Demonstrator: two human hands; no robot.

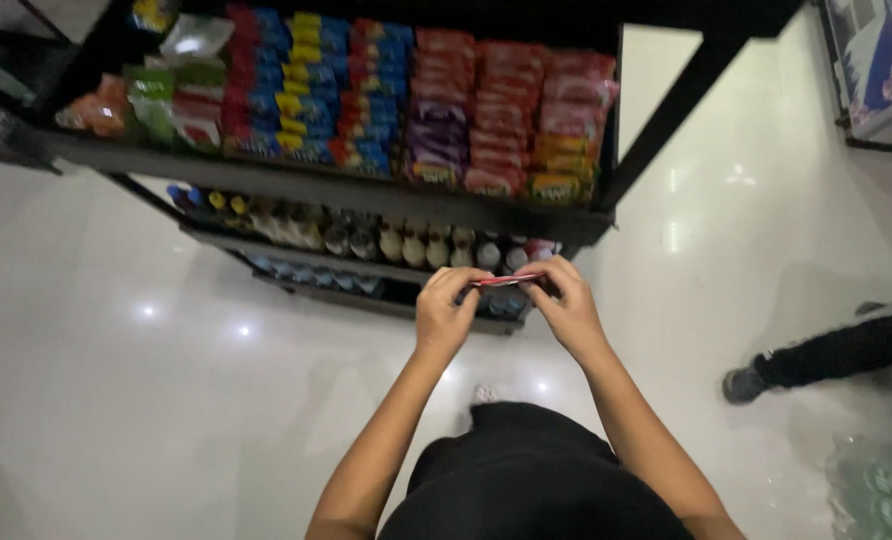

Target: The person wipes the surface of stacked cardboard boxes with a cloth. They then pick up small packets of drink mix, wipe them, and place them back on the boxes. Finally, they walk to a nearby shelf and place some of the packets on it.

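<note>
Hands, left (448,318) and right (568,308), both pinch one flat red packet (507,280) before three stocked shelves (366,195).

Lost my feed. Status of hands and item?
Left hand and right hand pinch a flat red packet between them. Shelf rack ahead. Nothing in the way.

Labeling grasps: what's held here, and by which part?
A thin red packet, held flat between both hands: left hand pinches its left end, right hand its right end, in front of the black shelf.
</note>
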